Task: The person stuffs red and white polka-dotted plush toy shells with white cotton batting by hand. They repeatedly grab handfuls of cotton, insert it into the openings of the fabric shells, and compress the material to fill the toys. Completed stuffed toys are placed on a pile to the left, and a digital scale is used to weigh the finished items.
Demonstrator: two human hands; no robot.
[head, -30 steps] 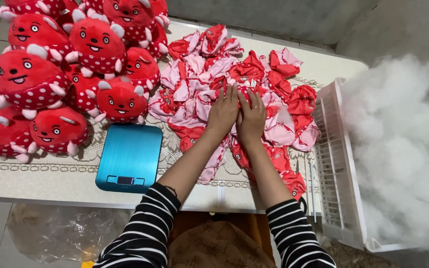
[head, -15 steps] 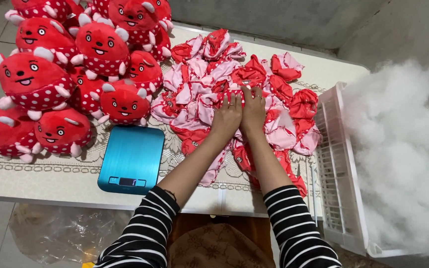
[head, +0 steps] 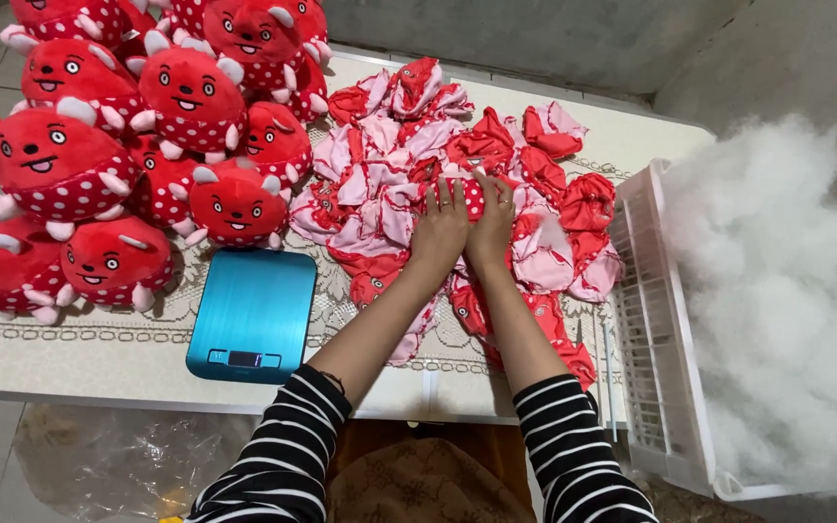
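Observation:
A heap of flat, unstuffed red and pink toy skins (head: pixel 409 160) covers the middle of the white table (head: pixel 99 363). My left hand (head: pixel 441 228) and my right hand (head: pixel 492 225) lie side by side on the heap, palms down, fingers together on a red spotted skin (head: pixel 473 197). Whether the fingers grip that skin I cannot tell. Both forearms wear black and white striped sleeves.
Several stuffed red plush toys (head: pixel 191 97) with white spots and faces pile up at the left. A blue flat kitchen scale (head: pixel 252 315) sits near the table's front edge. At the right, a white plastic crate (head: pixel 656 358) holds loose white stuffing (head: pixel 787 291).
Both hands stay pressed together on the skin heap. The view has shifted slightly, so everything sits a little further right and lower in frame.

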